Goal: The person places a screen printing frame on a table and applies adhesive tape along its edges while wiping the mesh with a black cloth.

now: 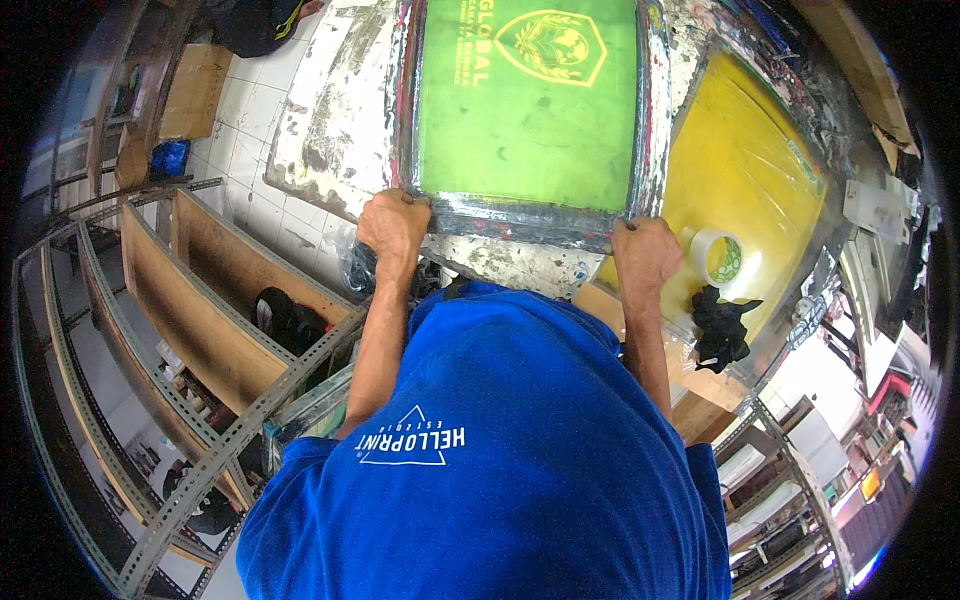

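Note:
A screen-printing frame (520, 220) lies before me, its dark, ink-stained border around a bright green mesh (530, 140). A yellow shield emblem (555, 48) and lettering show on the mesh towards the far end. At the near left corner, my left hand (393, 230) is closed around the frame's edge. My right hand (646, 255) grips the near right corner in the same way, knuckles up. The undersides of both grips are hidden. Beneath the frame is a white, ink-smeared board (335, 110).
To the right lies a yellow sheet (740, 150) with a tape roll (702, 262) and a crumpled black cloth (722, 328) on it. Metal-framed wooden shelves (215, 295) stand at the left, close to my left arm. A cardboard box (195, 90) sits farther back.

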`<state>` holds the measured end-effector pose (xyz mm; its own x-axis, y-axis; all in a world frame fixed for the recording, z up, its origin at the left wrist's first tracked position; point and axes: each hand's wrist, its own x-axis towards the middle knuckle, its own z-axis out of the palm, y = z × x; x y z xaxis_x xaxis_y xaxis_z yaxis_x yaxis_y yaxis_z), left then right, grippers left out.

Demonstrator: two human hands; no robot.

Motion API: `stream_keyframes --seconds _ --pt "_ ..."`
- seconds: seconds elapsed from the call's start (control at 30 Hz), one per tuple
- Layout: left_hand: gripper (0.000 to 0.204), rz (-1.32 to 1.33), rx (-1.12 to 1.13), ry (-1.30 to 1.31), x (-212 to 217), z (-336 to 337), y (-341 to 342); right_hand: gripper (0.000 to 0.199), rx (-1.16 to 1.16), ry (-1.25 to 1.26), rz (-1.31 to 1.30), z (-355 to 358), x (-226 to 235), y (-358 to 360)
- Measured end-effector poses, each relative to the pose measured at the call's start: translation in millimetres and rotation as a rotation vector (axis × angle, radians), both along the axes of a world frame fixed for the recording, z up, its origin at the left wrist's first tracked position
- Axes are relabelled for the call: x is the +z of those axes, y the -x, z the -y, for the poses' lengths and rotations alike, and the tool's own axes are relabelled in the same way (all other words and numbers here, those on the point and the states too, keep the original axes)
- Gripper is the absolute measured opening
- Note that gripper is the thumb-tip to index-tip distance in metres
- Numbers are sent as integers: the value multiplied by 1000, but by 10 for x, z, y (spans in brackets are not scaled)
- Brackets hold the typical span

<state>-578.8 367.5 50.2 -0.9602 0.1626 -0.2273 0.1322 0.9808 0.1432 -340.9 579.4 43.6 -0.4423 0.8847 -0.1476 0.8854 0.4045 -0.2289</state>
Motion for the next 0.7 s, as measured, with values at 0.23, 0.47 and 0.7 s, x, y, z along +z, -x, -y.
stream_keyframes --seconds 0.23,0.47,0.7 --pt "20 -5 -18 -29 43 -51 -54 31 14 -34 -52 -5 -41 28" --pt "49 -134 31 -212 6 -54 -49 61 -96 -106 -166 -29 26 91" --pt "58 -193 55 -367 -234 143 -49 55 -113 -137 -507 -21 -160 -370"
